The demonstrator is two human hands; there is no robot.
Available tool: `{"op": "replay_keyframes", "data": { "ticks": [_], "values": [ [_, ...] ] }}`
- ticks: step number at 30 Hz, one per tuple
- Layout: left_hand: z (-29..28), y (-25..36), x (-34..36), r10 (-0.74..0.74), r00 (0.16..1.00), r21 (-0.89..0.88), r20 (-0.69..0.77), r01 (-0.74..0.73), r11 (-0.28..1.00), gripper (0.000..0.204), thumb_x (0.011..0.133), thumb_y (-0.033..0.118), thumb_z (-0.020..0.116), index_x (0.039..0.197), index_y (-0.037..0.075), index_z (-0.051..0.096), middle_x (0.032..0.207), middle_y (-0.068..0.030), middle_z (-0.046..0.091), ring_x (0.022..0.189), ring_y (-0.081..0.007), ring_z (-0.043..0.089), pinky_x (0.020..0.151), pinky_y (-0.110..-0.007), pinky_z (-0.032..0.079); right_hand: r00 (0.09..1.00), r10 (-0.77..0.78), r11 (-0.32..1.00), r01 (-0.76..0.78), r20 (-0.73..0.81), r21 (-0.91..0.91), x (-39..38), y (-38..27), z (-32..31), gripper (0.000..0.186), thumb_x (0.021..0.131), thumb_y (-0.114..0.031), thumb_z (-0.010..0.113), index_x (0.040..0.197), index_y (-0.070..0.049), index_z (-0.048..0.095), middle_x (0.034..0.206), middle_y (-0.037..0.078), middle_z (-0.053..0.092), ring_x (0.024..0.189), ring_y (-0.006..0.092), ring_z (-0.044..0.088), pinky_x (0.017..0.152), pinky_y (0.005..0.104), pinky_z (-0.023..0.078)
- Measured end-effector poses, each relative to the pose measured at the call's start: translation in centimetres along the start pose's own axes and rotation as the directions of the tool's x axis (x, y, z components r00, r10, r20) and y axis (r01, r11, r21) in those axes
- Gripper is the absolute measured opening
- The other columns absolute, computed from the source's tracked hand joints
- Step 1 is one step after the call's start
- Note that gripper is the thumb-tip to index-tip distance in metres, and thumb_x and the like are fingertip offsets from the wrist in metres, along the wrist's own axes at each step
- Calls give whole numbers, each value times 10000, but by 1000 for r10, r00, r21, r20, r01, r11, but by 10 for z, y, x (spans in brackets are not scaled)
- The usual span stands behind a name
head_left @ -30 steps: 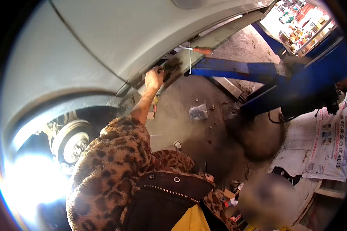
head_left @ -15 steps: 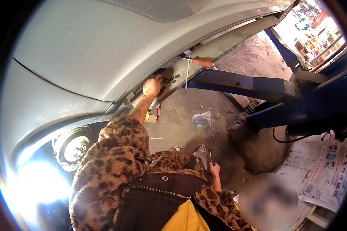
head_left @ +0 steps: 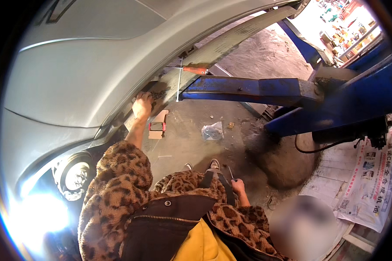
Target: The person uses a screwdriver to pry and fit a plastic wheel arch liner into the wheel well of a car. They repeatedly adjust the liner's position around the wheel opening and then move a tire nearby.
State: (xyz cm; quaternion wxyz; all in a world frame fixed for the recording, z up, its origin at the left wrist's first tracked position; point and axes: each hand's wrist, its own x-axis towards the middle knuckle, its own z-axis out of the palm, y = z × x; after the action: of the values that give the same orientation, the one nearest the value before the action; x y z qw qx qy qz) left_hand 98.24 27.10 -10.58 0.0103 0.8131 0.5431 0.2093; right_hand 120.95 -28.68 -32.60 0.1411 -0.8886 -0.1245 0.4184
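Note:
Along the lower edge of a silver car body (head_left: 65, 82) runs a long, dusty sill panel (head_left: 220, 42). My left hand (head_left: 142, 105) is on its near end, fingers curled over the edge; the fingertips are partly hidden. An orange-handled screwdriver (head_left: 195, 70) rests across the panel farther along, beside a thin pale rod (head_left: 179, 82) that stands out over it. Down by my legs, my right hand (head_left: 238, 186) is closed round a thin metal-shafted tool (head_left: 230, 171) with a dark handle. Its tip is too small to make out.
A blue lift arm (head_left: 244, 88) reaches under the car from a blue post at right. On the floor lie an opened cardboard box (head_left: 157, 127) with red edges and a clear plastic bag (head_left: 213, 131). A wheel hub (head_left: 76, 175) and a glaring light (head_left: 38, 217) are at left.
The whole view has shifted, so the car, panel and lift arm sit farther left. More of the cardboard box shows. My left hand stays on the panel; my right still holds the tool.

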Motion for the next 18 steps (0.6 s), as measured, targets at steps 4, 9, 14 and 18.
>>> {"op": "replay_keyframes", "data": {
  "ticks": [4,9,14,18],
  "values": [
    [-5,9,0,-15,1000,0,18,15,1000,189,897,263,607,1057,193,677,1076,-37,642,928,-317,659,757,-450,541,1000,-9,997,10,18,-75,-7,6,-10,526,843,-377,658,1166,37,644,1110,247,673,1053,390,639,906,435,497],
    [-6,7,-5,2,1000,0,13,-2,1000,188,913,257,587,1043,148,670,1073,-67,646,924,-327,655,767,-444,538,997,-65,992,70,52,-106,1,23,-10,502,840,-388,647,1097,43,671,1072,260,675,1048,403,635,898,447,493],
    [-26,19,-9,54,998,-121,-38,-58,991,165,900,171,601,1027,93,671,1033,-116,659,950,-335,646,794,-430,532,987,-134,988,141,93,-66,5,11,-22,466,839,-375,642,1049,40,679,1019,270,677,1025,409,638,884,457,492],
    [-36,31,-22,-83,996,-356,-37,65,932,169,892,100,598,1037,40,660,964,-144,695,777,-270,683,701,-369,549,978,-176,982,183,115,-53,2,-10,-43,474,843,-371,631,1096,30,662,1072,277,660,1078,429,605,916,462,474]
  ]
}}
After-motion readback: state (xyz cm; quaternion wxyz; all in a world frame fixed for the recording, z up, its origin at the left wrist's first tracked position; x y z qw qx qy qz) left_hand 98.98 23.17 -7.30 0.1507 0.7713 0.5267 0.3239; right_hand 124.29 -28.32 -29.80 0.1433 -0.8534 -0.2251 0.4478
